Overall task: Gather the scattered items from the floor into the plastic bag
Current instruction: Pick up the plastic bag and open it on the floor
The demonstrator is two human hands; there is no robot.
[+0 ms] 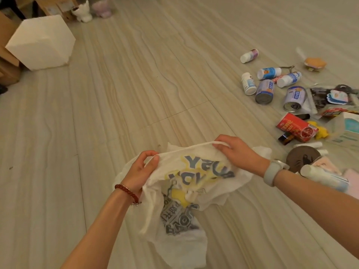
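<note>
Left hand (142, 168) and right hand (233, 150), forearms extended, each pinch the white plastic bag (186, 191) rim with curled fingers.

Both forearms reaching forward, left grip (142, 167) and right grip (231, 150) pinched closed, slightly apart

Plenty of open floor (155, 74) through the middle and left of my view. The right side is the crowded bit: bottles (248, 83), cans (264, 91) and a red box (296, 127) lie packed close together. Upper left, a white block (41, 42) sits beside cardboard boxes (7, 61).
</note>
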